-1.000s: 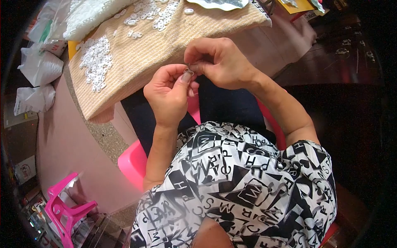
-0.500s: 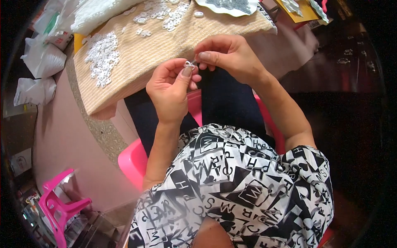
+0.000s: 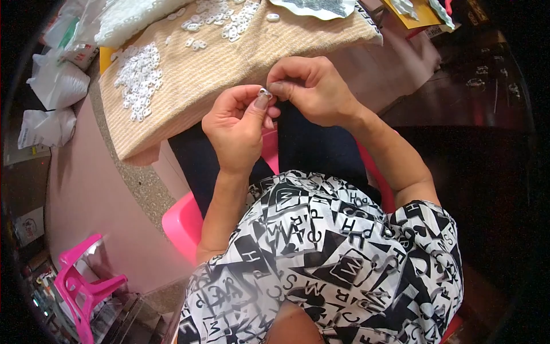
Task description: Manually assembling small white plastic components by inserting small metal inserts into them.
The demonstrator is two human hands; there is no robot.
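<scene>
We watch the left hand [image 3: 235, 126] pinch a small white piece [image 3: 264, 92]; beside it the right hand [image 3: 314, 92], fingertips together, has just dipped lower, any contents hidden, so close fingerwork goes on. Beyond, loose white pieces [image 3: 139, 80] heap on the cloth-covered counter [image 3: 192, 77].

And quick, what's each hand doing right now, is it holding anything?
Left hand: closed, pinching a small white piece between thumb and finger.
Right hand: closed, fingertips pinched together; whether they hold something tiny can't be told.
</scene>
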